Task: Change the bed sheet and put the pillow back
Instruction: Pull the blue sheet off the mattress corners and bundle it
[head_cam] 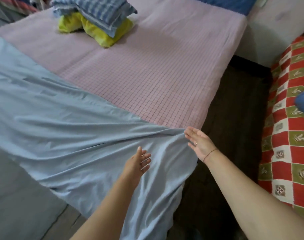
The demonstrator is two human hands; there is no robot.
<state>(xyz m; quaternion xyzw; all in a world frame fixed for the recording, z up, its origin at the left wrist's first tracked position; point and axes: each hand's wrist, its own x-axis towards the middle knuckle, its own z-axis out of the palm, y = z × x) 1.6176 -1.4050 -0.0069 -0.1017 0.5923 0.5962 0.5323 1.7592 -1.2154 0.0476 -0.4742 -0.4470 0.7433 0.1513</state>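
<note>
A light blue bed sheet (64, 122) lies wrinkled across the near left part of the bed and hangs over the near corner. The pink checked mattress cover (147, 70) shows bare beyond it. My left hand (139, 161) hovers over the sheet with fingers spread and relaxed, holding nothing. My right hand (199, 142) is open, palm facing left, its fingertips at the bunched edge of the sheet near the bed's right side. A blue striped pillow (102, 13) lies at the far end on a yellow-green bundle (95, 30).
A dark floor strip (234, 129) runs between the bed and a red, white and green checked cover (290, 118) on the right. A grey-white surface (276, 28) stands at the far right. Blue fabric (224, 2) lies at the bed's far end.
</note>
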